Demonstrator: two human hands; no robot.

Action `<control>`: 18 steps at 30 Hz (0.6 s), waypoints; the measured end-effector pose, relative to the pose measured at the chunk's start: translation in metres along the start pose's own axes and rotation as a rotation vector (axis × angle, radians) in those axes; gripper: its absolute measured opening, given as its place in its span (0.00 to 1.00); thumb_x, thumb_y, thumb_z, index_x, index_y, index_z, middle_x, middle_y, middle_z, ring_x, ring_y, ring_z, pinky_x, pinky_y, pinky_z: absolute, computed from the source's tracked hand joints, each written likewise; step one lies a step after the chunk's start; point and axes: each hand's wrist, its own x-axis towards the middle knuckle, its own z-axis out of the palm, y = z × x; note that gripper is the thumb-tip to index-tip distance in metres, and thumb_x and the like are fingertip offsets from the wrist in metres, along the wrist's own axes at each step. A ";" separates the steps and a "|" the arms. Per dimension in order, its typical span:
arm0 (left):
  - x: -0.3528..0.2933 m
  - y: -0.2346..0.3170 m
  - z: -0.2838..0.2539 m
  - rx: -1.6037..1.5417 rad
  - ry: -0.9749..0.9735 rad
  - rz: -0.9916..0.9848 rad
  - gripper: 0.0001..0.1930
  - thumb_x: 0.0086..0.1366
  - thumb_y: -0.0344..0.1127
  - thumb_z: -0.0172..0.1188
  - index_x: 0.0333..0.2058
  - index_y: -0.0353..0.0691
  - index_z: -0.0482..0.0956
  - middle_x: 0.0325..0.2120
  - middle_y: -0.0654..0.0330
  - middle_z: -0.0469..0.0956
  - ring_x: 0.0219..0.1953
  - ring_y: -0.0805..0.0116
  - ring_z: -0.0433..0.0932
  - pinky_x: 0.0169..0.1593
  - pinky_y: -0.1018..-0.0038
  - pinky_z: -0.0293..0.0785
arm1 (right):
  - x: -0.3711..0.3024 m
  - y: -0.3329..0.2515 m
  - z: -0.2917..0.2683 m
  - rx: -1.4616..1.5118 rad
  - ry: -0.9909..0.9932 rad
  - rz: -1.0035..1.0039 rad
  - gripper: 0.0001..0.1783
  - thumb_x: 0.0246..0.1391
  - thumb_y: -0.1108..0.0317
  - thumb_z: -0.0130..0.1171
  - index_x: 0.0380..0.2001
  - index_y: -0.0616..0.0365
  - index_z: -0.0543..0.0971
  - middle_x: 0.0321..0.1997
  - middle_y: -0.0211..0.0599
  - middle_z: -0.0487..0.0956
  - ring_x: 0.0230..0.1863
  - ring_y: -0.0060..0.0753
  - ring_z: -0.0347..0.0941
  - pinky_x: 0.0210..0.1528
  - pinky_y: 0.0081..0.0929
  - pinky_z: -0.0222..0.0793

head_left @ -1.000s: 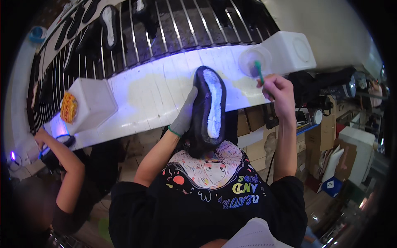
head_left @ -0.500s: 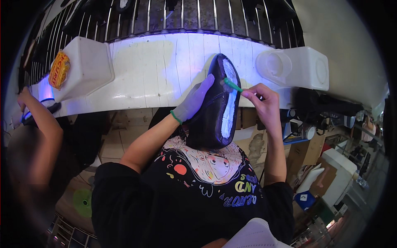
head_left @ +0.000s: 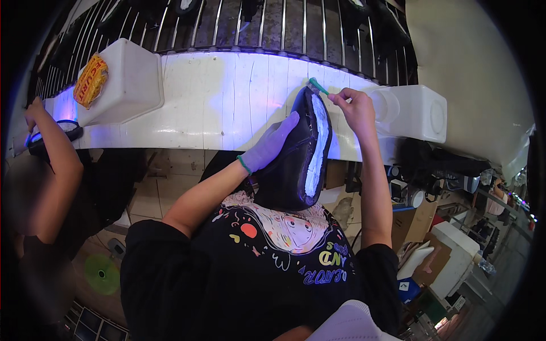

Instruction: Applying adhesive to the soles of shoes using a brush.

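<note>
A black boot (head_left: 278,184) rests against my front with its bottom turned up and to the right, the toe pointing away over the table edge. Along that bottom runs a long white strip (head_left: 317,153) framed by a dark rim. My left hand (head_left: 268,143), in a pale knit glove with a green cuff, is wrapped round the boot's left side; its far fingers are partly hidden. Bare, my right hand (head_left: 358,112) pinches a small green-handled brush (head_left: 319,86). The brush's bristles are at the boot's toe tip.
A white table (head_left: 193,102) spans the front, with a metal roller rack (head_left: 273,25) behind it. A white container (head_left: 133,82) bearing a yellow packet (head_left: 91,81) stands left; another white container (head_left: 418,111) lies right. Far left, another person's arm (head_left: 57,165) is beside a dark shoe (head_left: 68,132).
My right hand has moved the brush away from me, from the side of the white strip to the toe tip. My left hand keeps its hold on the boot. The view has shifted slightly.
</note>
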 end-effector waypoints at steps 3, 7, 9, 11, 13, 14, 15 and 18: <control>0.000 0.000 -0.001 -0.033 -0.013 0.023 0.31 0.68 0.59 0.44 0.49 0.31 0.74 0.40 0.59 0.78 0.39 0.74 0.76 0.46 0.77 0.73 | 0.005 0.009 -0.006 0.205 -0.130 -0.076 0.18 0.48 0.53 0.67 0.23 0.59 0.82 0.13 0.31 0.73 0.17 0.22 0.62 0.21 0.28 0.56; -0.005 0.010 0.002 -0.065 -0.092 -0.016 0.30 0.71 0.55 0.42 0.59 0.35 0.63 0.48 0.55 0.73 0.45 0.70 0.76 0.49 0.73 0.75 | -0.016 0.005 -0.024 0.423 -0.349 -0.096 0.11 0.50 0.64 0.67 0.24 0.63 0.81 0.16 0.22 0.73 0.21 0.12 0.61 0.23 0.18 0.55; -0.007 0.011 0.002 -0.080 -0.099 -0.042 0.30 0.71 0.55 0.41 0.59 0.34 0.63 0.48 0.54 0.73 0.45 0.69 0.77 0.49 0.73 0.76 | -0.025 0.005 -0.029 0.525 -0.375 -0.129 0.10 0.50 0.67 0.67 0.24 0.63 0.81 0.18 0.23 0.74 0.23 0.12 0.62 0.25 0.18 0.56; -0.006 0.011 0.000 -0.099 -0.122 -0.062 0.30 0.71 0.55 0.41 0.59 0.35 0.63 0.49 0.53 0.73 0.44 0.69 0.78 0.49 0.73 0.77 | -0.031 0.005 -0.036 0.465 -0.419 -0.194 0.08 0.50 0.71 0.67 0.24 0.64 0.80 0.23 0.26 0.77 0.26 0.14 0.65 0.30 0.17 0.59; 0.002 0.002 -0.007 -0.108 -0.146 -0.068 0.31 0.70 0.56 0.42 0.59 0.35 0.63 0.49 0.53 0.73 0.44 0.69 0.78 0.49 0.72 0.77 | -0.038 0.001 -0.044 0.442 -0.447 -0.181 0.08 0.49 0.71 0.67 0.24 0.64 0.80 0.24 0.28 0.77 0.27 0.15 0.67 0.31 0.18 0.61; 0.002 0.002 -0.006 -0.115 -0.170 -0.072 0.31 0.70 0.56 0.42 0.59 0.35 0.62 0.49 0.52 0.73 0.43 0.68 0.78 0.48 0.72 0.78 | -0.043 -0.001 -0.047 0.418 -0.473 -0.171 0.07 0.48 0.72 0.67 0.24 0.65 0.80 0.25 0.29 0.78 0.28 0.17 0.68 0.33 0.19 0.63; 0.002 0.001 -0.004 -0.115 -0.171 -0.076 0.31 0.70 0.56 0.42 0.59 0.35 0.62 0.49 0.52 0.73 0.43 0.68 0.78 0.48 0.72 0.78 | -0.048 -0.001 -0.049 0.419 -0.473 -0.166 0.07 0.48 0.72 0.67 0.24 0.65 0.80 0.25 0.29 0.78 0.28 0.17 0.68 0.33 0.19 0.63; 0.001 0.000 -0.001 -0.108 -0.070 -0.002 0.31 0.69 0.58 0.44 0.50 0.31 0.73 0.40 0.57 0.78 0.38 0.74 0.77 0.45 0.76 0.74 | -0.067 -0.005 -0.056 0.419 -0.467 -0.180 0.08 0.46 0.72 0.68 0.24 0.66 0.80 0.25 0.32 0.78 0.28 0.19 0.70 0.33 0.20 0.65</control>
